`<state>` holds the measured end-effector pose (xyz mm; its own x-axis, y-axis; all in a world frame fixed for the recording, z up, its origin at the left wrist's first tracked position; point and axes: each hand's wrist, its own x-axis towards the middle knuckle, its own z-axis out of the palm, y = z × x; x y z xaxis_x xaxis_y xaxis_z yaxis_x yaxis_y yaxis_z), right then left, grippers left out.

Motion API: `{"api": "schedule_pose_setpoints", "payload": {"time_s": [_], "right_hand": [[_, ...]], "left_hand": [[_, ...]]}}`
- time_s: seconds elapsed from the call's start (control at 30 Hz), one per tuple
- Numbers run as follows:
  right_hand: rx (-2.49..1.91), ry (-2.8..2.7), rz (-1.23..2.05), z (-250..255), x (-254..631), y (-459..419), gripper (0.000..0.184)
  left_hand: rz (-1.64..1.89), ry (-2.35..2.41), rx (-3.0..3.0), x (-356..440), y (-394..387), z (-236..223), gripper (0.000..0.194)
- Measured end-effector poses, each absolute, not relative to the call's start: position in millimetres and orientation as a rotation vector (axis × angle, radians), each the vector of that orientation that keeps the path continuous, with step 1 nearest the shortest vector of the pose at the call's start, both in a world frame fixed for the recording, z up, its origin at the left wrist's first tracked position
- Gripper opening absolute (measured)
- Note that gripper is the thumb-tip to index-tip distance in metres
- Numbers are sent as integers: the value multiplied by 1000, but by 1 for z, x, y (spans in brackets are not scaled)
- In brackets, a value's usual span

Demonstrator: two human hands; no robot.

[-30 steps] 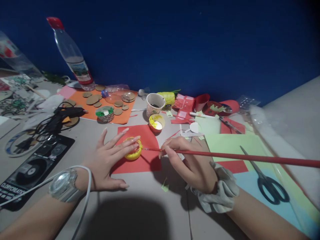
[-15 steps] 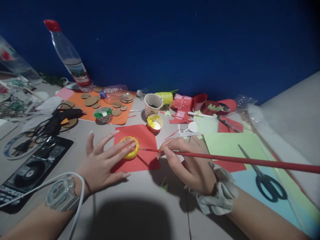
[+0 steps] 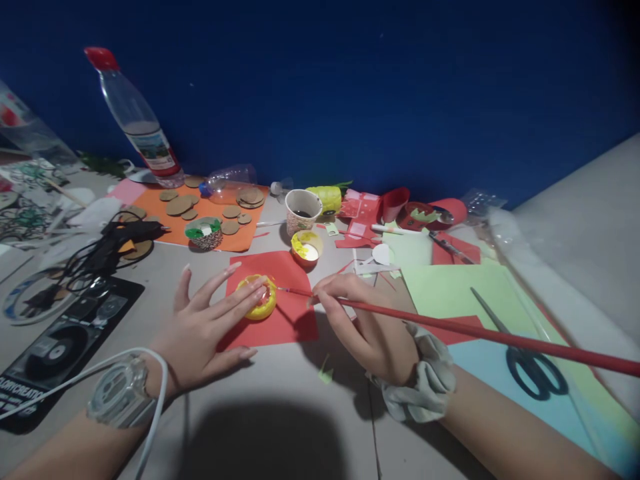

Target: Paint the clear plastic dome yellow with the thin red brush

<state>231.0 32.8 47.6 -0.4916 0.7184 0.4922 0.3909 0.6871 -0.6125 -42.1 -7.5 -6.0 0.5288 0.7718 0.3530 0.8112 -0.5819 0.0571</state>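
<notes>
A small round piece [image 3: 267, 309], painted yellow along its rim, lies on red paper [image 3: 295, 327]. My left hand [image 3: 210, 320] is spread, its middle fingertips pressing down on the round piece. Pinched in my right hand [image 3: 357, 313] is a long red paintbrush [image 3: 450, 325], its tip at the right edge of the yellow rim. Just behind the red paper stands a short cut cup [image 3: 306, 251] with yellow paint on its inside. A paper cup [image 3: 303, 208] of dark liquid is behind that.
Scissors [image 3: 533, 367] lie on green and blue paper at the right. Cardboard discs [image 3: 179, 205] rest on orange paper [image 3: 240, 233]. A tall red-capped bottle [image 3: 150, 143] stands at the back left, with black cables [image 3: 100, 243] nearer. A blue wall [image 3: 320, 87] rises behind.
The paintbrush's rear end has swung lower and its tip has risen slightly along the round piece's edge. My right hand has shifted a little left. My left hand stays on the piece.
</notes>
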Motion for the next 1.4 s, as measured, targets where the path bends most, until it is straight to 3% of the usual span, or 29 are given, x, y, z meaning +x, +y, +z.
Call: {"api": "schedule_pose_setpoints", "payload": {"time_s": [0.4, 0.73, 1.17, 1.4], "right_hand": [[-840, -2166, 552, 49, 235, 32, 14], [-873, -2235, 385, 52, 232, 33, 13], [-833, -2198, 631, 53, 232, 26, 15], [-826, -2158, 474, 53, 231, 29, 13]], "left_hand": [[-440, -1237, -2838, -58, 6, -8, 94], [-523, -1246, -2785, -50, 4, -8, 81], [-537, -1297, -2786, -46, 4, -9, 81], [-518, -1301, -2811, -47, 5, -7, 82]]}}
